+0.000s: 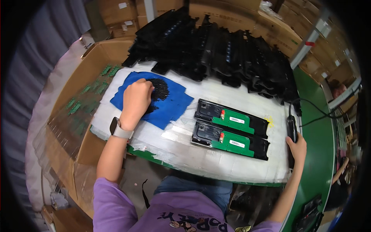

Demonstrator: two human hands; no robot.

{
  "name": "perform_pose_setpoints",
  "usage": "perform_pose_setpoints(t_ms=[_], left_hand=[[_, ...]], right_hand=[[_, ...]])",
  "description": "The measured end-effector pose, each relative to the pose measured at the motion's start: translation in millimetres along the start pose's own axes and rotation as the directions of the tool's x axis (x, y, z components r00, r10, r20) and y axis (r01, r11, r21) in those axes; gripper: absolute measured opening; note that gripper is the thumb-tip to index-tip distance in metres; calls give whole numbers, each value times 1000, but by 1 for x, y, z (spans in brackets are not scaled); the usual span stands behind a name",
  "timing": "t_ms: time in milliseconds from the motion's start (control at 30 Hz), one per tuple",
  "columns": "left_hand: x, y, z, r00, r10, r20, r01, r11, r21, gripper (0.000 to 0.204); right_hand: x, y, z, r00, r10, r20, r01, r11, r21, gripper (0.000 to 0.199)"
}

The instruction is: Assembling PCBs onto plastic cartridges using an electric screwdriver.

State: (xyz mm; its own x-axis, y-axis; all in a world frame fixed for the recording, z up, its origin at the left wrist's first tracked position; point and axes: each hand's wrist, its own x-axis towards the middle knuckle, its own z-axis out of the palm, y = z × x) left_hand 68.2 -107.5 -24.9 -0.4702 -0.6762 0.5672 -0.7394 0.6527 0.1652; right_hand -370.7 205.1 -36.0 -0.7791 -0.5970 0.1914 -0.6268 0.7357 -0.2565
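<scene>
Clasped in the right hand [296, 149] is a black corded tool [291, 127], near the right edge of the white-covered table [177, 154]. Over the blue cloth [176, 102], the left hand [138, 96] has its fingers curled at a pile of tiny black pieces [160, 89], probably screws; whether it pinches one, I cannot tell. Between the hands, two black panels [206, 110] with green circuit boards [236, 120] lie side by side, and behind them sits a heap of black plastic parts [216, 50].
</scene>
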Motion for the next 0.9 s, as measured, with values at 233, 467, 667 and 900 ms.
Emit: perform_pose_setpoints(t_ms=[233,467,667,900], left_hand=[[1,18,2,860,-212,464,500,168,-850,18],[22,73,36,748,97,656,621,-450,-642,19],[37,134,49,699,340,629,709,-447,-546,17],[20,126,45,663,344,665,732,-483,-481,19]], right_hand=[[-13,-12,-16,993,-30,-114,65,945,322,50],[-43,-90,-89,944,-299,-140,150,11,989,62],[-18,-202,-98,760,-607,-233,-23,-383,923,52],[4,-240,-65,640,-565,-521,19,-666,745,52]])
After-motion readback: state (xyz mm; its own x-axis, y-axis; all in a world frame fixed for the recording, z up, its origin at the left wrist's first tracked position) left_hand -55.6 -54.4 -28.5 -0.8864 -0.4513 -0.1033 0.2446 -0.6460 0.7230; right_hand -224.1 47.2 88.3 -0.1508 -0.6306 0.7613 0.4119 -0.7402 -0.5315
